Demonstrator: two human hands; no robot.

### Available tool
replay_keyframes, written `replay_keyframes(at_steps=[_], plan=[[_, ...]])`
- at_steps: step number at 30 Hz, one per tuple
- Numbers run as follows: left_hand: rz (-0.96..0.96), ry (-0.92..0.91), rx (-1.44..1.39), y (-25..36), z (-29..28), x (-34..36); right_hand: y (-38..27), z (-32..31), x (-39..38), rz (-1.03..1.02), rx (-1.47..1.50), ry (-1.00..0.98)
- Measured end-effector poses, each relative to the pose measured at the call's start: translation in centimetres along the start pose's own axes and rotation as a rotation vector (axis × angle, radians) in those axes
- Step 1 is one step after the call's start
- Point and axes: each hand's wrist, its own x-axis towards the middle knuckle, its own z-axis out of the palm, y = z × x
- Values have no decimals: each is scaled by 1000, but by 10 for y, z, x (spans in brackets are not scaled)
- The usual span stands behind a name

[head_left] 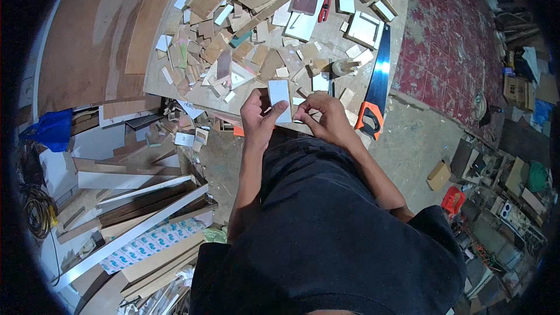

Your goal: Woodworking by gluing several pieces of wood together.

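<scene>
My left hand point(261, 118) grips a small rectangular board with a white face point(277, 91), thumb on the front and fingers behind its left side, held upright over the table's near edge point(224, 102). My right hand point(324, 116) has its fingers curled and pinched at the board's lower right edge. Just beyond lie a narrow dark tool, partly hidden point(331, 86), and a pale turned object point(346, 67). A handsaw with an orange handle point(369, 119) lies to the right of my right hand.
Many wood offcuts point(210, 46) cover the table, with a red tool point(325, 7) farther back. Planks and panels point(134, 181) are piled at left, and coiled cable point(36, 213) hangs there. A red-stained panel point(443, 46) and assorted clutter point(513, 221) are at right.
</scene>
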Motion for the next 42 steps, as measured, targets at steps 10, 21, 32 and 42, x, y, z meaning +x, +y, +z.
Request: replay_keyframes(at_steps=[10,21,32,42], plan=[[136,343,-41,10,-25,-3,45,-13,-63,204,-170,-2],[22,42,33,38,8,-30,67,-28,-44,318,-236,42],[-175,-534,649,-152,-38,29,113,39,-35,57,-511,-219],[-30,-74,1059,-168,-77,29,189,87,-42,224,-592,52]])
